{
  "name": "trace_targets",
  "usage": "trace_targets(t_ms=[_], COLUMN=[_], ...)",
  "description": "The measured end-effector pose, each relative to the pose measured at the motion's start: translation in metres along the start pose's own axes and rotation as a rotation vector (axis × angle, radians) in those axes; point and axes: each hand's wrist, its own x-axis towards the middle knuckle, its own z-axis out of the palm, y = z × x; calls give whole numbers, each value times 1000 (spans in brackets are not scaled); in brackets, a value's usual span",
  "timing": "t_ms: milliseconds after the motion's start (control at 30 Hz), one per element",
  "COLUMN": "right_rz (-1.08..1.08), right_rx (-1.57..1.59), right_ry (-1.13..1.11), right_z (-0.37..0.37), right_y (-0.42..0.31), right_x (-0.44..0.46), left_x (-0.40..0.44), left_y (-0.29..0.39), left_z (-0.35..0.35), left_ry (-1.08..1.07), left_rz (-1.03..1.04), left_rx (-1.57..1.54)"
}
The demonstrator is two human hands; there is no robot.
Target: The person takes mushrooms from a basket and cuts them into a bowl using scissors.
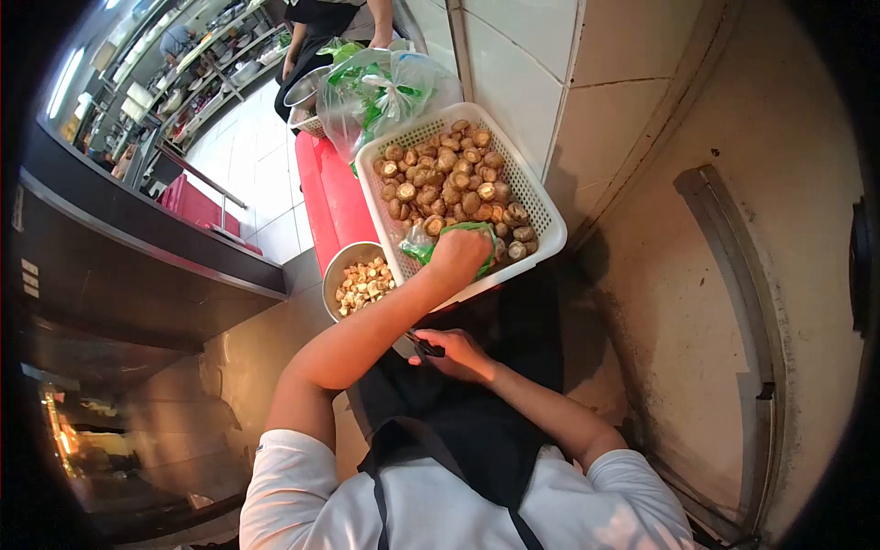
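Kitchen shelves (pixel 197 69) stand far left, then a red surface (pixel 332 197) and a bowl (pixel 346 257) of cut mushrooms (pixel 365 282). The right hand (pixel 456 356) curls around a black-handled tool (pixel 427 348); beyond it, the left hand (pixel 463 252) bends over green plastic (pixel 418 246), its grip hidden, above a white basket (pixel 550 229) of whole mushrooms (pixel 449 174).

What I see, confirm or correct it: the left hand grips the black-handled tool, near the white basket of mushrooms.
Wrong hand: the head view shows the right hand gripping the black-handled tool, near the white basket of mushrooms. The left hand is at the green plastic.
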Motion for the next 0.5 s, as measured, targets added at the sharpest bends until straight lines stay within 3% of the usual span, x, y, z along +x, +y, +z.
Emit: trace_targets(t_ms=[233, 300, 400, 500], right_rz=[-109, -69, 15, -23], right_rx=[1, 1, -11, -37], right_ry=[-6, 1, -52, -65], right_z=[0, -4, -8, -2], right_y=[6, 1, -7, 2], right_x=[-4, -4, -3, -2], left_x=[-4, -11, -11, -10], left_y=[-4, -11, -11, -12], left_z=[0, -8, -20, -6], left_ry=[68, 49, -72, 60], left_rz=[77, 120, 134, 180], left_rx=[29, -75, 25, 18])
